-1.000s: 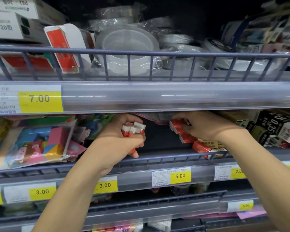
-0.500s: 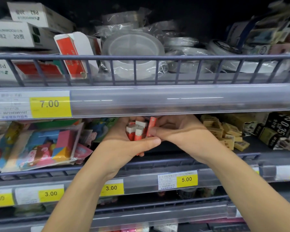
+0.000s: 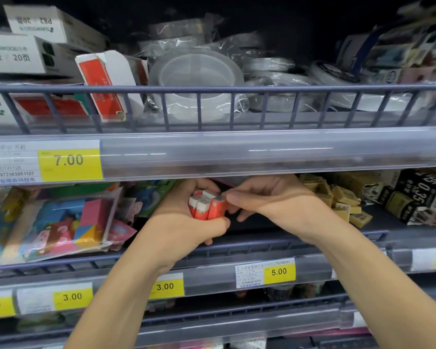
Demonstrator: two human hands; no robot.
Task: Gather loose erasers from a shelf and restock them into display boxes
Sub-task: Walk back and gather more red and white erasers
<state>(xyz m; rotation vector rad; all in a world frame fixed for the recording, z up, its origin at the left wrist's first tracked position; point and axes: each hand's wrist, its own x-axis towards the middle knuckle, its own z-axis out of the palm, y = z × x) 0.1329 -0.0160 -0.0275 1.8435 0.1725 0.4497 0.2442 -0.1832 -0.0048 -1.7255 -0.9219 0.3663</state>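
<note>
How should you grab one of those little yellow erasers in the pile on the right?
Pinch one yellow eraser at the front edge of the pile by its two long flat sides, coming from the front. It is a small block lying loose there, and the shelf above probably blocks reaching down from the top.
</note>
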